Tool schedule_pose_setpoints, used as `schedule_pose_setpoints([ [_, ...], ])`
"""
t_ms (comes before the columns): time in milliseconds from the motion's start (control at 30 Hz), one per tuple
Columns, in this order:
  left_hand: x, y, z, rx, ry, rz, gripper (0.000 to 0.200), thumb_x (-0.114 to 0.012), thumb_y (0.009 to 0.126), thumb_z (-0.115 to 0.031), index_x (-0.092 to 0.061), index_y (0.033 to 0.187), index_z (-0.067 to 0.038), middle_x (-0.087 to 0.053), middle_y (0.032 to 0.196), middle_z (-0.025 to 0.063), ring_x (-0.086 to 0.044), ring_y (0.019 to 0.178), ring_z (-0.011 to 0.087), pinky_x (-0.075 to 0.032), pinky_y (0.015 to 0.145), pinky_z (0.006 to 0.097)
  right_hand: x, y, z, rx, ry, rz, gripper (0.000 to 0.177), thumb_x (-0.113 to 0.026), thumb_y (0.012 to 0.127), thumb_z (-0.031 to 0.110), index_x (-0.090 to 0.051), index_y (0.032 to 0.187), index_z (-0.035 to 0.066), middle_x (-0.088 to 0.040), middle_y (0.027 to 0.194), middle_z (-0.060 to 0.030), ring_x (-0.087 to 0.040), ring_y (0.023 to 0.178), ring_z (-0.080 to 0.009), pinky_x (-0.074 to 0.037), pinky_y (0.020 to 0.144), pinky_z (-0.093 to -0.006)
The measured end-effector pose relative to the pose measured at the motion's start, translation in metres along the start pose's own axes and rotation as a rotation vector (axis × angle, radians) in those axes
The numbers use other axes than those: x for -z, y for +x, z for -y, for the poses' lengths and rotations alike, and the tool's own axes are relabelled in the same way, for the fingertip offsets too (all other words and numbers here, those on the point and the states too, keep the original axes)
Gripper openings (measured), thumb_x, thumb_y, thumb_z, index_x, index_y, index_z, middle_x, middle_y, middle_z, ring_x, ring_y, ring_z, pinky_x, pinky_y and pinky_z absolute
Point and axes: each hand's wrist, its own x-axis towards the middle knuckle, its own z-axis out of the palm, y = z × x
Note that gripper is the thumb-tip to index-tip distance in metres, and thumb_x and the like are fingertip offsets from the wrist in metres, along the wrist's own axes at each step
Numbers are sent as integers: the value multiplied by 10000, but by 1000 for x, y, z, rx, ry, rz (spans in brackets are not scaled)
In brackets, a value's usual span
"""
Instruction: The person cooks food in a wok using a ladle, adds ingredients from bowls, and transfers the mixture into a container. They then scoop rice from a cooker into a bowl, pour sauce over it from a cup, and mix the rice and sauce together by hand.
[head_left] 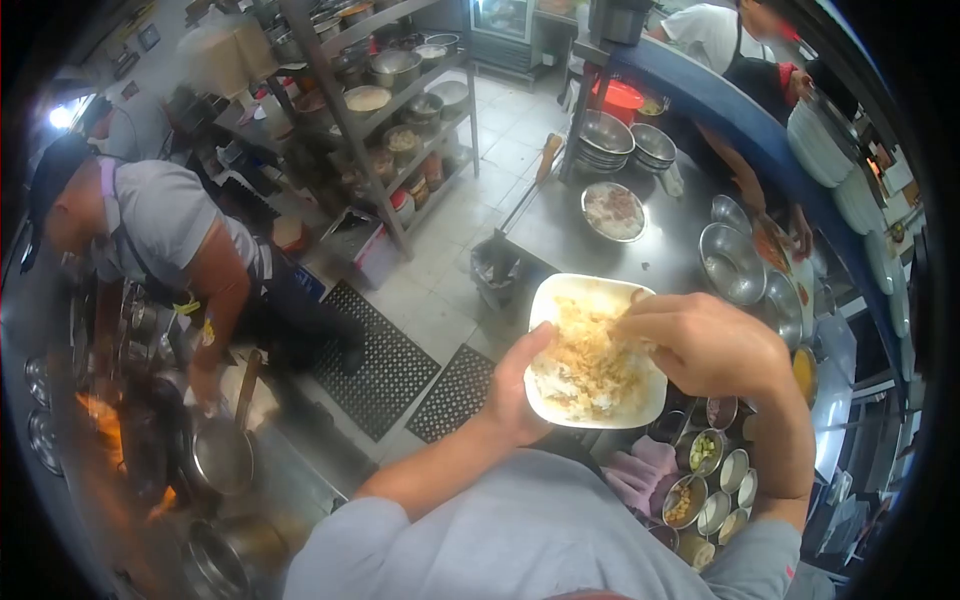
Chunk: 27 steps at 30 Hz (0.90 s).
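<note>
My left hand (512, 390) is closed around the left side of a white square bowl with rounded corners (655, 405), held in front of my chest. In the bowl lies white rice (560, 385) with pale brown, flaky or crumbly food (590, 345) on top. My right hand (700, 340) reaches over the bowl's right rim, fingers curled and bunched at the food. Its fingertips are partly hidden, so whatever they pinch cannot be made out.
A steel counter (670, 235) carries a bowl of rice (613, 212) and stacked metal bowls (603, 138). Ingredient tins (685, 500) and a pink cloth (640, 470) sit below right. At left, a person (170, 220) works by flames (105, 430). A loaded shelf rack (385, 115) stands behind.
</note>
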Motion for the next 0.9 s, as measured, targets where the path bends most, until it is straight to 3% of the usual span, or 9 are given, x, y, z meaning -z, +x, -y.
schedule_pose_setpoints([
  [67,1,-1,-2,-28,17,-1,496,-442,973,-345,-412,1351,-25,-536,1292,137,-536,1176,266,-422,1010,413,1,-5,5,-15,0,-58,469,-662,767,124,-563,1198,-31,-603,1132,-197,-610,1005,-343,-488,844,-413],
  [100,1,-1,-2,-42,26,-1,498,-440,975,-351,-412,1352,-28,-534,1295,135,-533,1181,265,-419,1012,412,-14,-1,-1,-22,-21,-134,601,-778,678,200,-538,1196,13,-613,1032,-194,-604,933,-376,-484,786,-434],
  [200,9,1,0,-57,41,9,510,-437,977,-368,-402,1362,-34,-526,1304,131,-529,1186,258,-416,1015,410,-28,16,3,-55,-18,-56,588,-779,656,196,-538,1155,2,-597,984,-199,-598,920,-385,-482,782,-438],
  [333,16,0,2,-37,76,-14,558,-440,969,-403,-376,1384,-35,-502,1340,153,-511,1217,300,-402,1043,448,-48,34,-9,-89,-29,-58,407,-728,647,104,-602,1022,10,-606,894,-170,-605,848,-391,-493,739,-443],
  [433,19,-2,1,-32,46,11,555,-435,972,-406,-377,1384,-39,-503,1337,144,-512,1214,289,-407,1035,436,-36,28,-10,59,127,-239,337,-690,667,44,-638,999,19,-638,946,-177,-620,844,-386,-508,734,-427],
  [567,14,-4,-3,-70,45,19,577,-436,970,-423,-370,1391,-35,-485,1355,152,-501,1223,300,-404,1036,439,-18,17,-11,167,171,-223,310,-648,711,-12,-680,1015,36,-672,1018,-162,-652,854,-344,-522,773,-382],
  [733,6,-9,-7,-105,127,52,684,-381,956,-518,-335,1417,-15,-460,1376,193,-497,1225,340,-406,1031,475,-3,6,-4,118,79,-248,186,-651,768,51,-706,945,48,-680,856,-153,-651,789,-347,-513,721,-414],
  [767,2,-11,-7,-115,114,48,693,-371,953,-529,-331,1421,-20,-448,1388,192,-487,1236,341,-401,1035,480,4,2,-1,175,39,-296,161,-652,773,69,-691,906,-13,-671,817,-180,-659,765,-347,-518,698,-410],
  [900,-9,-20,-5,-185,105,49,711,-362,947,-549,-314,1436,-36,-409,1422,188,-460,1263,341,-387,1046,488,5,-11,16,77,-105,1,563,-740,707,106,-520,1200,-53,-618,1064,-203,-656,884,-339,-527,760,-393],
])
